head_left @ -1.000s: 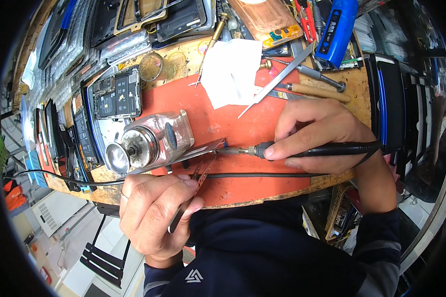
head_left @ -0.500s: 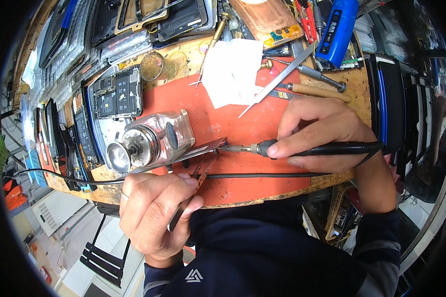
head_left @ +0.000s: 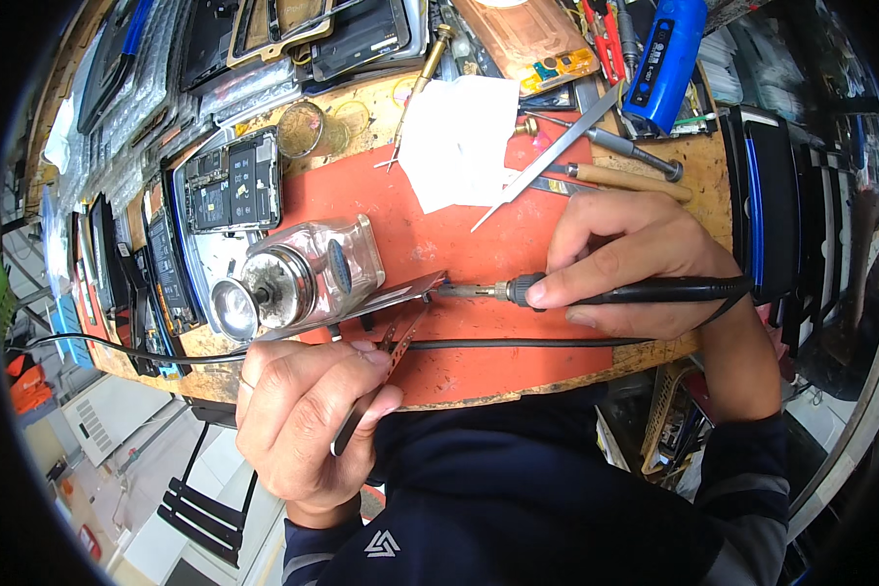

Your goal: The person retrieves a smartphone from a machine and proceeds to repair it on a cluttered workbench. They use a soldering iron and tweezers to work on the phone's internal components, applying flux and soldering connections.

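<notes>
My left hand is closed on a pair of tweezers, whose tips point up and right toward a thin flat phone part. That part leans at a slant against a glass bottle with a metal cap, lying near the middle left. My right hand grips a soldering iron with a black handle, pen fashion. Its metal tip meets or nearly meets the right end of the flat part; actual contact is too small to tell. A black cable runs across the mat below both tools.
The red mat lies on a wooden bench. White paper, a long pointed blade, screwdrivers and a blue device sit beyond. An opened phone and a small glass cup stand left, beside stacked phone parts.
Almost nothing differs. The iron's tip and the flat part's end sit a hair apart from where they were; both hands keep their holds.
</notes>
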`<state>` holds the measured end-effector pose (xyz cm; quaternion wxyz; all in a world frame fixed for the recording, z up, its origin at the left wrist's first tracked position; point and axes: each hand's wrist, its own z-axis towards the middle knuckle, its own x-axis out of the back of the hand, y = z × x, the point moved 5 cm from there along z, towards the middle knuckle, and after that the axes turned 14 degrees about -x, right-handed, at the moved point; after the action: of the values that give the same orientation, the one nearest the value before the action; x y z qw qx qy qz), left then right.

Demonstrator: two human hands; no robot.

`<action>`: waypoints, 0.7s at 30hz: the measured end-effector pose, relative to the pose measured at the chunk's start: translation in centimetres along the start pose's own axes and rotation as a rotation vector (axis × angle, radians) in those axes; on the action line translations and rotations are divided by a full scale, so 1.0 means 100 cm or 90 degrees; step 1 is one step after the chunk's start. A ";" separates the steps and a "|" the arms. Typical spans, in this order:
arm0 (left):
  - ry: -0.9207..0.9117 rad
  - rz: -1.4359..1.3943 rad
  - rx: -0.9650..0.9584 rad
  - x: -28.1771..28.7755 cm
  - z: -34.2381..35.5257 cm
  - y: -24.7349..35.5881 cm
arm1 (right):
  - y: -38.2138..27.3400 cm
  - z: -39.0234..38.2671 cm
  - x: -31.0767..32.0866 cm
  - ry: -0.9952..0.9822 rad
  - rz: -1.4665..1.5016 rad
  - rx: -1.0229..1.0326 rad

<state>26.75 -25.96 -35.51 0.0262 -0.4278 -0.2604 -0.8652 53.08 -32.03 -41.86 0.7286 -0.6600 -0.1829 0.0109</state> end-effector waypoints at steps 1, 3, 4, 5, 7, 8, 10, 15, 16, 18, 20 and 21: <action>0.000 -0.001 -0.001 0.000 0.000 0.000 | 0.000 0.000 0.000 0.000 -0.002 0.001; 0.001 -0.001 -0.002 0.000 0.000 0.000 | 0.000 0.000 0.000 0.000 0.001 0.003; 0.002 -0.002 -0.003 0.000 0.000 0.000 | 0.000 0.000 -0.001 0.000 0.007 0.002; 0.003 -0.001 0.000 0.000 0.000 0.000 | 0.000 -0.001 -0.002 0.000 0.012 0.005; 0.004 -0.003 -0.002 0.000 0.000 0.000 | 0.000 -0.001 -0.003 -0.004 0.024 0.007; 0.004 -0.004 0.001 0.000 -0.001 0.000 | 0.000 -0.001 -0.004 -0.006 0.030 0.009; 0.003 -0.002 -0.001 0.000 -0.001 0.000 | 0.001 -0.001 -0.003 -0.008 0.032 0.006; 0.003 0.000 0.002 0.000 -0.001 0.001 | 0.001 0.000 -0.001 -0.008 0.017 0.003; 0.003 0.000 0.001 0.000 -0.001 0.001 | 0.001 0.000 -0.001 -0.006 0.018 0.005; 0.003 0.000 0.000 0.000 -0.001 0.001 | 0.000 0.000 -0.001 -0.003 0.012 0.007; 0.003 -0.002 0.003 0.000 0.000 0.000 | 0.000 0.000 0.000 -0.003 -0.002 0.008; 0.003 -0.001 0.000 0.000 0.000 0.001 | -0.001 0.000 -0.001 -0.002 0.001 0.005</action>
<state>26.78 -26.03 -35.53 0.0257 -0.4256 -0.2605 -0.8662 52.95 -32.05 -41.81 0.7311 -0.6571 -0.1830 0.0132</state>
